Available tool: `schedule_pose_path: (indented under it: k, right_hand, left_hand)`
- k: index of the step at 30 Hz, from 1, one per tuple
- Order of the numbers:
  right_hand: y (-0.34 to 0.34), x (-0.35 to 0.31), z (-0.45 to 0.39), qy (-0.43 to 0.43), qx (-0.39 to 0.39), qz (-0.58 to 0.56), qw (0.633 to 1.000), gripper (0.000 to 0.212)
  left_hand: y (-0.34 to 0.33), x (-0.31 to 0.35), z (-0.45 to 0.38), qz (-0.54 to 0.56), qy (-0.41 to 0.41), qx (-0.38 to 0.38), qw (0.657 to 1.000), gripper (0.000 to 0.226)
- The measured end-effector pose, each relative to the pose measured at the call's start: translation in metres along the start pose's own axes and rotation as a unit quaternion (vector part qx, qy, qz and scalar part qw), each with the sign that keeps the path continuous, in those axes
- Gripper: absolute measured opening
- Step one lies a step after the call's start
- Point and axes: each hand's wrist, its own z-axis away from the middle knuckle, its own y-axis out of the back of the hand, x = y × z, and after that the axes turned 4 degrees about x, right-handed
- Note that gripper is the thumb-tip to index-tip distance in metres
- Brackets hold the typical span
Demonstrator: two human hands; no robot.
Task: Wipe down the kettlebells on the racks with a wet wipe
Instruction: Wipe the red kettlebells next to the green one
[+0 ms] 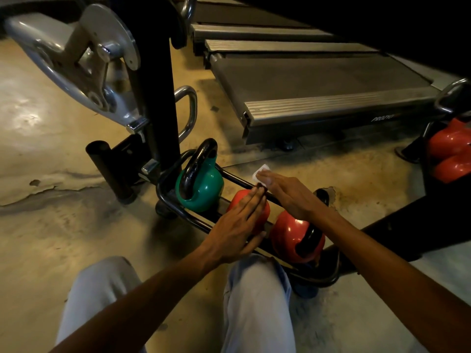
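The low black rack (178,212) on the floor is the landmark; on it stand a green kettlebell (204,187), a middle red kettlebell (263,212) and a nearer red kettlebell (288,238); the left hand (239,220) lies flat, fingers straight, on the middle red one; the right hand (288,192), fingers extended, presses a white wet wipe (260,171) by the rack's far rail; which bells are already wiped cannot be told; more red kettlebells (451,149) right of the rack likely remain.

Green kettlebell (201,186) upright at far-left end of low black rack (178,212); two red kettlebells (290,238) nearer right, one tipped; white wet wipe (260,173) beyond.
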Motion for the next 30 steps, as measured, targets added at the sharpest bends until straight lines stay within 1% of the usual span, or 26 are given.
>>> schedule_pose_path:
  k: [2,6,8,10,12,14,16,17,19,20,21,23,25,26,28,30]
  right_hand:
    - [0.002,-0.003,0.000,-0.037,0.027,-0.045,0.998,0.058]
    - [0.000,-0.007,0.001,-0.008,0.008,-0.056,0.998,0.060]
    - [-0.001,-0.007,0.000,-0.017,0.024,-0.074,0.997,0.065]
    - [-0.004,-0.007,-0.002,-0.005,0.038,-0.033,0.999,0.063]
    - [-0.009,-0.008,-0.002,0.036,0.017,0.017,0.999,0.061]
    - [-0.012,-0.009,-0.002,0.055,0.005,0.031,0.998,0.061]
    - [-0.011,-0.010,-0.003,0.041,0.039,0.014,0.998,0.055]
    - [-0.011,-0.011,-0.003,0.036,0.051,0.009,0.998,0.051]
    - [-0.010,-0.012,-0.001,0.052,0.046,0.008,0.998,0.047]
    - [-0.010,-0.013,0.001,0.059,0.038,-0.001,0.998,0.047]
    - [-0.009,-0.012,0.001,0.057,0.037,-0.014,0.998,0.047]
    - [-0.006,-0.011,-0.003,0.035,0.056,-0.017,0.998,0.048]
    - [-0.003,-0.012,-0.008,0.010,0.063,-0.009,0.998,0.048]
    - [-0.003,-0.012,-0.008,0.009,0.056,-0.016,0.998,0.048]
    - [-0.001,-0.011,-0.008,0.014,0.037,-0.040,0.998,0.049]
    - [0.001,-0.010,-0.008,0.009,0.031,-0.051,0.998,0.050]
  left_hand:
    - [-0.001,0.001,0.000,-0.017,0.006,-0.003,1.000,0.082]
    - [-0.002,0.002,-0.001,-0.027,-0.003,0.004,1.000,0.080]
    - [0.003,-0.002,-0.002,-0.051,0.001,0.020,0.999,0.079]
    - [0.016,-0.013,-0.005,-0.075,0.033,0.054,0.995,0.077]
    - [0.031,-0.027,-0.008,-0.110,0.068,0.073,0.989,0.074]
    - [0.042,-0.040,-0.010,-0.141,0.089,0.067,0.984,0.073]
    - [0.049,-0.048,-0.009,-0.162,0.109,0.048,0.980,0.076]
    - [0.052,-0.051,-0.008,-0.163,0.120,0.042,0.978,0.076]
    - [0.056,-0.053,-0.005,-0.139,0.127,0.042,0.981,0.075]
    - [0.055,-0.051,-0.003,-0.119,0.111,0.041,0.986,0.074]
    - [0.053,-0.047,0.001,-0.102,0.078,0.035,0.991,0.072]
    - [0.041,-0.034,0.011,-0.088,-0.022,0.001,0.996,0.070]
    - [0.025,-0.026,0.018,-0.116,-0.118,-0.027,0.986,0.069]
    - [0.019,-0.025,0.019,-0.134,-0.148,-0.028,0.979,0.069]
    - [0.017,-0.029,0.015,-0.158,-0.170,-0.022,0.972,0.072]
    - [0.019,-0.036,0.009,-0.166,-0.189,-0.036,0.967,0.075]
